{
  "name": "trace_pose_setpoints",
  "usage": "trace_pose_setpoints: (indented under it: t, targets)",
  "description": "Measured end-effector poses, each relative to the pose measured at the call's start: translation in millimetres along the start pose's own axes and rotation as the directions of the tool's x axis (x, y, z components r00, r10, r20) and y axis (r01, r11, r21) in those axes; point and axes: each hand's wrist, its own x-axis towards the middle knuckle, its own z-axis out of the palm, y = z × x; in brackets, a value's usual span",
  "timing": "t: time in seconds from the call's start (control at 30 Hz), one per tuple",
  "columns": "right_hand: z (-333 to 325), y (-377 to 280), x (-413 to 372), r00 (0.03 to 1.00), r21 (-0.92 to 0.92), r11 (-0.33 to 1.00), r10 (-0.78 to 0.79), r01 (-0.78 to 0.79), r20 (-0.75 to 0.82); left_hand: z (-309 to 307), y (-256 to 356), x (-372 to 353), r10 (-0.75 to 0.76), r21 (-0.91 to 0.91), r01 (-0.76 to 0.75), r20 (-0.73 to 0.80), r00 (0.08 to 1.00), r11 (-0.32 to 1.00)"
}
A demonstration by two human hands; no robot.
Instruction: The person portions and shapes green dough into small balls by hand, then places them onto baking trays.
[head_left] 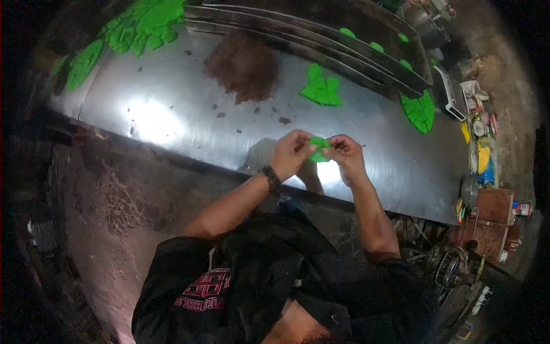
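A small flattened piece of bright green dough (319, 149) is held up over the near edge of the metal table (189, 114). My left hand (291, 153), with a dark bracelet at the wrist, pinches its left side between thumb and fingers. On the other side, my right hand (347, 156) grips the dough the same way. Beyond my hands lies a group of green dough pieces (322, 92). A heap of brown crumbly stuff (243, 66) sits farther back to the left, with loose crumbs scattered in front. Whether the held dough contains anything is hidden.
Long dark metal trays (309, 40) stand along the table's far side, with several green pieces in them. More green dough (140, 26) is piled at the far left. Another green lump (418, 112) lies at the right, near a white-edged device (451, 94).
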Motion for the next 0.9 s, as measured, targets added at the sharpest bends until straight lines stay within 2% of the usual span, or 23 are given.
trace_pose_setpoints:
  t: [0.07, 0.1, 0.13, 0.17, 0.2, 0.23, 0.27, 0.3, 0.33, 0.37, 0.4, 0.43, 0.47, 0.5, 0.53, 0.57, 0.6, 0.63, 0.67, 0.73, 0.77, 0.8, 0.9]
  targets:
    - [-4.0, 7.0, 1.3, 0.999, -0.096, 0.995, -0.015, 0.010, -0.049, -6.9, -2.9, -6.2, -0.081, 0.003, 0.081, -0.027, 0.996, 0.997]
    - [-6.0, 14.6, 3.1, 0.998, -0.142, 0.990, -0.021, 0.012, -0.059, -11.3, -27.5, -4.3, -0.048, 0.099, 0.050, -0.023, 0.999, 0.994]
    - [-7.0, 28.3, 3.0, 0.992, -0.385, 0.916, -0.124, 0.112, -0.009, -10.6, -27.6, -8.5, 0.126, 0.427, -0.072, -0.101, 0.987, 0.901]
    - [-7.0, 38.2, -0.4, 0.959, -0.555, 0.782, -0.233, 0.284, 0.162, -6.0, -27.1, -14.5, 0.300, 0.713, -0.129, -0.119, 0.946, 0.690]
    - [-9.9, 45.2, -2.3, 0.889, -0.662, 0.593, -0.304, 0.459, 0.344, -0.8, -27.1, -19.0, 0.454, 0.914, -0.121, -0.075, 0.888, 0.388]
    - [-21.4, 50.5, -0.8, 0.809, -0.619, 0.536, -0.253, 0.574, 0.531, -1.8, -39.5, -20.3, 0.401, 0.910, -0.086, -0.092, 0.911, 0.405]
    - [-28.1, 48.4, 8.1, 0.693, -0.547, 0.484, -0.192, 0.683, 0.695, 3.6, -36.4, -26.8, 0.406, 0.967, -0.015, -0.093, 0.909, 0.254]
    - [-30.9, 45.9, 19.8, 0.759, -0.589, 0.594, -0.056, 0.548, 0.649, 10.1, -37.9, -27.4, 0.412, 0.972, 0.016, -0.114, 0.904, 0.235]
    - [-29.5, 24.7, 38.9, 0.774, -0.573, 0.742, 0.116, 0.349, 0.623, 18.8, -41.0, -29.2, 0.404, 0.975, 0.048, -0.135, 0.905, 0.219]
    - [-28.4, 24.9, 63.4, 0.826, -0.581, 0.757, 0.100, 0.299, 0.555, 31.9, -32.4, -26.8, 0.359, 0.969, 0.118, -0.193, 0.913, 0.219]
    - [-26.0, 19.3, 95.8, 0.798, -0.578, 0.661, -0.054, 0.479, 0.600, 37.1, -34.8, -23.2, 0.360, 0.960, 0.113, -0.203, 0.911, 0.255]
    - [-16.1, 16.0, 125.0, 0.734, -0.443, 0.636, -0.307, 0.632, 0.606, 42.5, -39.5, -20.6, 0.361, 0.950, 0.108, -0.215, 0.907, 0.294]
    - [-1.9, 10.7, 155.0, 0.716, -0.515, 0.531, -0.295, 0.673, 0.633, 44.4, -45.2, -18.8, 0.361, 0.936, 0.107, -0.232, 0.903, 0.335]
    - [11.9, 5.7, 184.2, 0.696, -0.571, 0.414, -0.281, 0.709, 0.661, 37.8, -58.6, -15.5, 0.455, 0.939, -0.057, -0.111, 0.883, 0.340]
    - [24.1, 16.2, 215.5, 0.610, -0.496, 0.355, -0.457, 0.792, 0.648, 44.8, -59.9, -16.5, 0.353, 0.768, -0.059, -0.223, 0.908, 0.638]
    - [37.7, 32.6, 243.6, 0.498, -0.423, 0.279, -0.618, 0.862, 0.609, 55.4, -62.4, -18.2, 0.233, 0.508, -0.053, -0.298, 0.926, 0.860]
    - [45.5, 44.6, 264.6, 0.471, -0.451, 0.198, -0.601, 0.870, 0.645, 60.9, -62.4, -18.5, 0.104, 0.190, -0.042, -0.329, 0.939, 0.981]
    - [48.6, 58.6, 282.5, 0.450, -0.475, 0.121, -0.581, 0.872, 0.678, 64.5, -48.3, -20.3, 0.049, 0.062, -0.027, -0.387, 0.921, 0.998]
    - [53.7, 71.5, 293.8, 0.438, -0.497, 0.051, -0.555, 0.866, 0.707, 64.9, -30.9, -20.7, -0.003, -0.170, -0.072, -0.407, 0.913, 0.983]
    - [59.9, 63.1, 292.8, 0.549, -0.554, 0.090, -0.338, 0.827, 0.764, 61.1, -0.3, -20.8, -0.122, -0.603, -0.172, -0.414, 0.902, 0.779]
    - [59.2, 59.0, 290.7, 0.593, -0.590, 0.088, -0.222, 0.803, 0.774, 53.8, 7.9, -19.7, -0.177, -0.696, -0.221, -0.452, 0.874, 0.683]
    - [59.5, 63.2, 292.2, 0.577, -0.581, 0.037, -0.180, 0.813, 0.797, 43.3, 18.1, -14.2, -0.219, -0.767, -0.277, -0.473, 0.853, 0.579]
    - [60.7, 51.1, 297.0, 0.502, -0.514, -0.124, -0.116, 0.849, 0.857, 21.1, 67.5, 10.9, -0.303, -0.690, -0.304, -0.610, 0.732, 0.656]
